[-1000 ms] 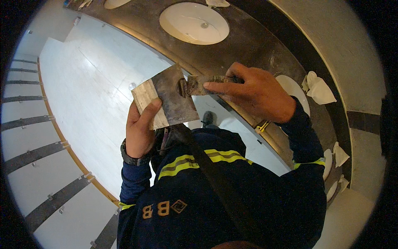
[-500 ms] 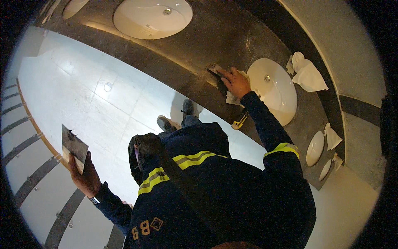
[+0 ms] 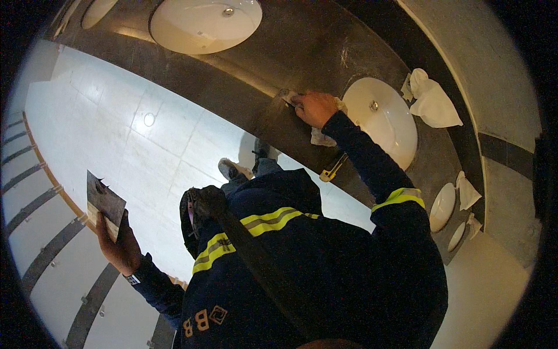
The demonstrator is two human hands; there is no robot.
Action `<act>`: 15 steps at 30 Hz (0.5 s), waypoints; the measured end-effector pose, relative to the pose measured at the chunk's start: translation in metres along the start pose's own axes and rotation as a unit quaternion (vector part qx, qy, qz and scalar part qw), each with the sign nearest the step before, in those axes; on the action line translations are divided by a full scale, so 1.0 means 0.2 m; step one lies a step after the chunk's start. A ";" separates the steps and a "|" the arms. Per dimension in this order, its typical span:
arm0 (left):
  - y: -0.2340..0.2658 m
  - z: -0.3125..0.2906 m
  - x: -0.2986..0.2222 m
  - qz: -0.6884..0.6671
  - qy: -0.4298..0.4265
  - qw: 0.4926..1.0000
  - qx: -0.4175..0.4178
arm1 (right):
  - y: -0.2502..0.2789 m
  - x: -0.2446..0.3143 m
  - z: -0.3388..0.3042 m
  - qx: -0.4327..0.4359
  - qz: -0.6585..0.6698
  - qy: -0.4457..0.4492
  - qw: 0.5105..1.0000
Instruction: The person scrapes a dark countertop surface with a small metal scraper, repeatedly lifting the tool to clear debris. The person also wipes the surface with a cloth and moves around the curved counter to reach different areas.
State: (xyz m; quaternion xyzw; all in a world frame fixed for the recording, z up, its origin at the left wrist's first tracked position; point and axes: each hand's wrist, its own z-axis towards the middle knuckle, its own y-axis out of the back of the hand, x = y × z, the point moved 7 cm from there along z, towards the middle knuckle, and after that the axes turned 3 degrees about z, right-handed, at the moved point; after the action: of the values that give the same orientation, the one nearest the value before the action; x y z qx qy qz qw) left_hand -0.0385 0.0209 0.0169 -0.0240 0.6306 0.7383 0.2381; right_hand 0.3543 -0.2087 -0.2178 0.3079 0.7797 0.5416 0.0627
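Over the dark countertop (image 3: pixel 290 55), my right hand (image 3: pixel 317 109) is closed on a small scraper (image 3: pixel 286 95). Its light blade tip is down on the counter near the front edge; my fingers hide most of the tool. A crumpled white cloth or paper (image 3: pixel 321 138) lies just under the wrist, beside the oval sink (image 3: pixel 383 125). Out to the left, above the floor, my left hand (image 3: pixel 121 249) grips a wide flat scraper (image 3: pixel 106 200). Dark, paste-like residue sits on the grey blade.
At the counter's front edge lies a yellow-handled tool (image 3: pixel 332 168), perhaps a utility knife. Another sink (image 3: pixel 206 29) is set in at the upper left, with smaller-looking ones at the right. White bags or wraps (image 3: pixel 433 104) cover fittings along the back. Pale tiled floor (image 3: pixel 163 139) runs below the counter.
My right hand has shifted slightly left along the counter and turned, with the knuckles now hiding the scraper's dark handle. My left hand and its wide scraper are nearly unmoved.
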 end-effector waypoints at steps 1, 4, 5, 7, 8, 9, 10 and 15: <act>0.01 0.00 -0.02 0.022 0.004 1.000 -0.001 | 0.01 0.00 0.02 0.033 0.001 -0.004 0.999; 0.00 0.01 0.08 -0.078 -0.024 0.997 -0.005 | 0.09 0.02 -0.01 0.058 -0.010 0.027 0.998; 0.00 0.00 0.08 -0.044 -0.023 0.999 -0.012 | 0.10 0.00 0.01 0.043 -0.008 0.018 0.999; 0.02 -0.02 0.06 0.025 -0.020 0.999 -0.026 | 0.12 -0.03 0.06 0.015 -0.005 0.002 1.000; 0.01 -0.02 0.08 0.012 -0.020 1.000 -0.021 | 0.14 -0.01 0.06 -0.008 0.009 0.014 1.000; 0.00 -0.03 0.10 -0.001 -0.019 1.000 -0.016 | 0.17 0.02 0.06 -0.030 0.022 0.027 0.999; -0.01 -0.04 0.11 -0.015 -0.020 1.000 -0.010 | 0.20 0.04 0.05 -0.053 0.036 0.038 0.997; -0.02 -0.03 0.10 -0.033 -0.007 0.999 -0.007 | 0.13 0.06 0.06 0.002 0.017 0.039 0.999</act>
State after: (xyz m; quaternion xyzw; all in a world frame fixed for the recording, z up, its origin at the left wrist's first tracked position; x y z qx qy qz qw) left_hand -0.0566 0.0227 0.0058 -0.0408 0.6224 0.7348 0.2665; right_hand 0.3604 -0.1863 -0.1977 0.3000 0.7770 0.5529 0.0224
